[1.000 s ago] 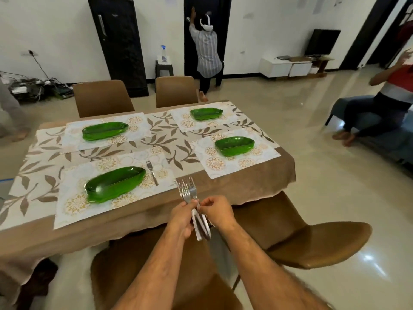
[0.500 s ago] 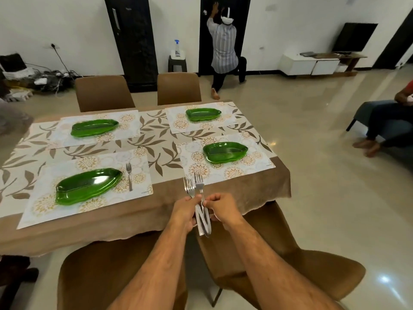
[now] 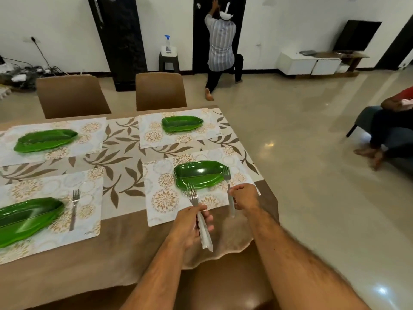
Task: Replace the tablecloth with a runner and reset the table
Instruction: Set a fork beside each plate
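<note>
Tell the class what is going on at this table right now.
A person is setting forks at a dining table laid with a leaf-patterned runner, four placemats and four green plates. The right hand holds one fork beside the near right green plate, apparently about to lay it on that placemat. The left hand grips the spare forks. One fork already lies on the near left placemat; the two far settings show none.

We find no writing that we can read. Small dark marks sit at the corners of the near left placemat (image 3: 51, 211) and the far right placemat (image 3: 178, 128), too small and blurred to make out.
</note>
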Demonstrator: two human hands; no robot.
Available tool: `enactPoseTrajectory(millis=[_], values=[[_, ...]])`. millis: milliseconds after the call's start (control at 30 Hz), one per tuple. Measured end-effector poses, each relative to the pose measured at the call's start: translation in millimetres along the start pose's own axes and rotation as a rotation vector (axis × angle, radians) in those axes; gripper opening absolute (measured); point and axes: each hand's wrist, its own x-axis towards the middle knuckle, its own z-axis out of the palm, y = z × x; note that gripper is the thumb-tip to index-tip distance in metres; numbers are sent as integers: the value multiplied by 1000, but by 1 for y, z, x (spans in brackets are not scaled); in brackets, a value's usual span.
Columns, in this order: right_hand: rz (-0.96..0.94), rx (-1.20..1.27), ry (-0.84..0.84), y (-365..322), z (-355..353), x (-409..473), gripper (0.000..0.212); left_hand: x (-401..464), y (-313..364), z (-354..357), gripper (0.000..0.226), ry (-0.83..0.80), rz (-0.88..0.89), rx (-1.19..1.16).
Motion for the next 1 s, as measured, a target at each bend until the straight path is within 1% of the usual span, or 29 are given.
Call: enactPoseTrajectory(millis=[100,167,200,267,333,400,467,533,567,667,733,833,900,933,1000], values=[[-11,-99,16,2,-12,72,26,41,-1,26,23,2,-3,-54],[16,-137,-42,6,-20,111,12,59,-2,42,24,6,7,-76],[44,-146,-76,8,-23,129,10,71,-4,50,23,8,6,-93],[56,-225,-131,13,-27,162,19,91,-8,64,22,15,7,-110],[35,-302,-153,14,-22,183,22,105,-13,72,23,34,17,-93],[-53,-485,-144,13,-12,202,23,116,-20,77,25,48,20,-87],[-170,-598,-51,11,1,220,22,124,-27,81,25,68,17,-95],[-207,-735,-2,5,10,227,21,126,-31,83,26,85,20,-94],[-190,-771,23,1,12,225,22,125,-33,83,26,88,26,-98],[-169,-763,77,1,14,220,24,119,-35,82,25,109,37,-112],[-156,-729,81,5,7,214,24,112,-35,81,25,113,51,-118],[-132,-624,-47,7,-12,199,27,100,-34,84,24,109,70,-107],[-154,-605,-98,7,-28,177,28,92,-34,89,24,101,77,-95],[-177,-580,-111,7,-36,163,26,85,-34,96,23,93,85,-95],[-242,-503,-109,5,-46,136,15,71,-33,109,22,89,97,-113]])
